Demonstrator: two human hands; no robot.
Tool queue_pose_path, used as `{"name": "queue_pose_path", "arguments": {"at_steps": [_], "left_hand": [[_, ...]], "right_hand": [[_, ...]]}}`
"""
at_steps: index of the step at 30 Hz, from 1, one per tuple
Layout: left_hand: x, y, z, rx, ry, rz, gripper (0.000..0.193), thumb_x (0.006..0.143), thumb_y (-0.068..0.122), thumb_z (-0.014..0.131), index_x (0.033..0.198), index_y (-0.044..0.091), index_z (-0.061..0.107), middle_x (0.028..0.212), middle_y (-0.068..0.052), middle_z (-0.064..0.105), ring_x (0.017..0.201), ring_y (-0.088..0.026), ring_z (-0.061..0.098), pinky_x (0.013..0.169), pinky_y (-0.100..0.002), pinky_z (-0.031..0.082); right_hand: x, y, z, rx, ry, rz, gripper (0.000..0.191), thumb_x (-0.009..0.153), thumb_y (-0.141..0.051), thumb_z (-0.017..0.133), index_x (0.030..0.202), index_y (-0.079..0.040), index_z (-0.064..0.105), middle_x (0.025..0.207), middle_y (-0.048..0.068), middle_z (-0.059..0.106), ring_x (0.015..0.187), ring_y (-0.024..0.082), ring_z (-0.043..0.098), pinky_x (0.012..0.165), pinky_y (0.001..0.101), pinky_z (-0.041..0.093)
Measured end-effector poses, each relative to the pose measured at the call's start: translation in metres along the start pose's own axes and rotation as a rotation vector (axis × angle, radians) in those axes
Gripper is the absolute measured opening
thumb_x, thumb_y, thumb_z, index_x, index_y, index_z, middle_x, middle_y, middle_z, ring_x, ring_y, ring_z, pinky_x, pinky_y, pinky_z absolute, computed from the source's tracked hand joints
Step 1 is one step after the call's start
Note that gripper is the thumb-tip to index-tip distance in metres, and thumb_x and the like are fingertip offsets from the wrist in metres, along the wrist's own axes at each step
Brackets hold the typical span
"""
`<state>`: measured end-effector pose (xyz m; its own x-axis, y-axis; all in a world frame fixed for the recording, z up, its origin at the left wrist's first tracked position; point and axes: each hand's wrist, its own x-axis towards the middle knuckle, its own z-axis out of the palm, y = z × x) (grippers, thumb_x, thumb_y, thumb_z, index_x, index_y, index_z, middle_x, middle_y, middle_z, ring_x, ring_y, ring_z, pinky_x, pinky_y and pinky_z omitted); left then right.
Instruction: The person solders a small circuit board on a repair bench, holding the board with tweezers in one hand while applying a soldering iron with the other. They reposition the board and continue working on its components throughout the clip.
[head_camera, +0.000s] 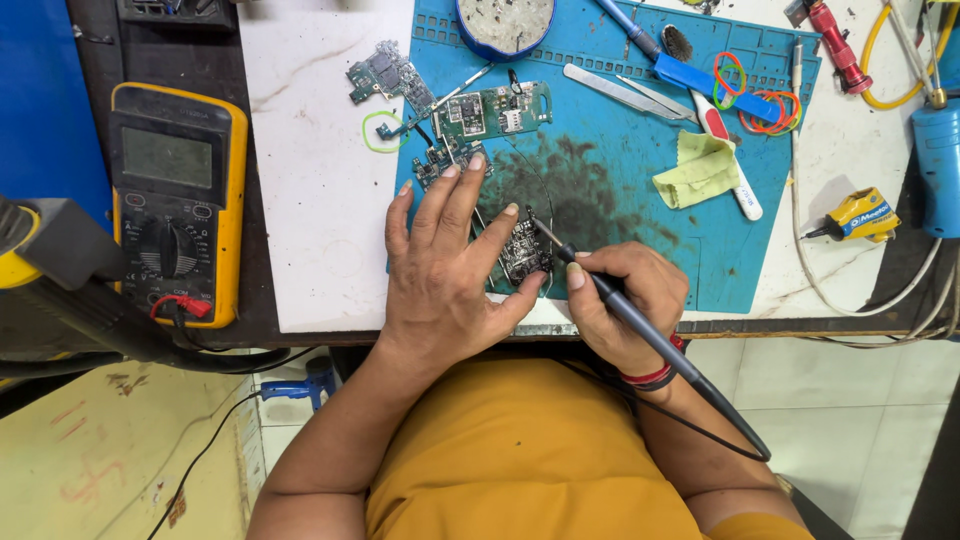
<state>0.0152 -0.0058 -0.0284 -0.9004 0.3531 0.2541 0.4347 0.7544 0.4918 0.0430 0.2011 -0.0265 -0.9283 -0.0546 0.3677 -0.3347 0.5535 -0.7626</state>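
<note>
A white table (320, 200) carries a stained blue mat (640, 180). The left hand (450, 265) lies spread, fingers pinning a small circuit board (524, 252) on the mat. The right hand (625, 300) is closed around a soldering iron (640, 325), tip touching the board. At the mat's far edge, a round blue tin (505, 25) holds greyish residue.

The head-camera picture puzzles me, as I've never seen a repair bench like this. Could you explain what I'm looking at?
It is taken from a camera on a person's head, looking down at their own two hands over a blue work mat. The left hand presses flat on a small dark circuit board, steadying it. The right hand holds a thin dark soldering-style tool like a pen, its tip on that board. Nearby lie a green circuit board, metal tweezers, a yellow cloth and, at left, a yellow multimeter.
</note>
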Motion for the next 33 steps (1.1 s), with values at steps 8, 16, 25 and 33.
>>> {"name": "queue_pose_path", "arguments": {"at_steps": [8, 16, 25, 33], "left_hand": [[0.0, 0.0, 0.001, 0.0, 0.002, 0.004, 0.058, 0.084, 0.052, 0.081, 0.124, 0.01, 0.076, 0.159, -0.021, 0.042, 0.147, -0.033, 0.035, 0.122, -0.056, 0.02], [0.0, -0.001, 0.001, 0.003, 0.004, 0.008, 0.058, 0.085, 0.052, 0.081, 0.124, 0.009, 0.075, 0.159, -0.022, 0.042, 0.147, -0.034, 0.035, 0.123, -0.056, 0.019], [0.002, 0.001, -0.002, -0.014, -0.015, -0.007, 0.064, 0.083, 0.051, 0.078, 0.128, 0.005, 0.071, 0.159, -0.021, 0.042, 0.148, -0.033, 0.034, 0.125, -0.059, 0.012], [0.002, 0.001, 0.001, 0.017, 0.001, -0.048, 0.05, 0.08, 0.041, 0.074, 0.115, 0.006, 0.071, 0.159, -0.024, 0.04, 0.151, -0.035, 0.032, 0.125, -0.065, 0.004]], "right_hand": [[0.0, -0.001, 0.0, -0.005, -0.003, 0.001, 0.013, 0.091, -0.003, 0.076, 0.096, 0.0, 0.064, 0.086, 0.012, 0.07, 0.071, 0.022, 0.068, 0.066, 0.0308, 0.051], [0.0, 0.0, -0.001, 0.006, 0.0, 0.013, 0.013, 0.089, -0.002, 0.076, 0.094, -0.001, 0.064, 0.085, 0.012, 0.07, 0.069, 0.022, 0.066, 0.064, 0.0311, 0.05], [-0.011, 0.004, 0.001, 0.083, 0.097, 0.129, 0.015, 0.097, -0.004, 0.073, 0.109, 0.0, 0.064, 0.09, 0.011, 0.068, 0.071, 0.019, 0.062, 0.062, 0.0279, 0.049], [-0.006, 0.003, 0.003, -0.087, 0.096, 0.002, 0.028, 0.097, -0.017, 0.08, 0.113, -0.001, 0.065, 0.093, 0.014, 0.068, 0.078, 0.024, 0.064, 0.067, 0.0304, 0.05]]}}
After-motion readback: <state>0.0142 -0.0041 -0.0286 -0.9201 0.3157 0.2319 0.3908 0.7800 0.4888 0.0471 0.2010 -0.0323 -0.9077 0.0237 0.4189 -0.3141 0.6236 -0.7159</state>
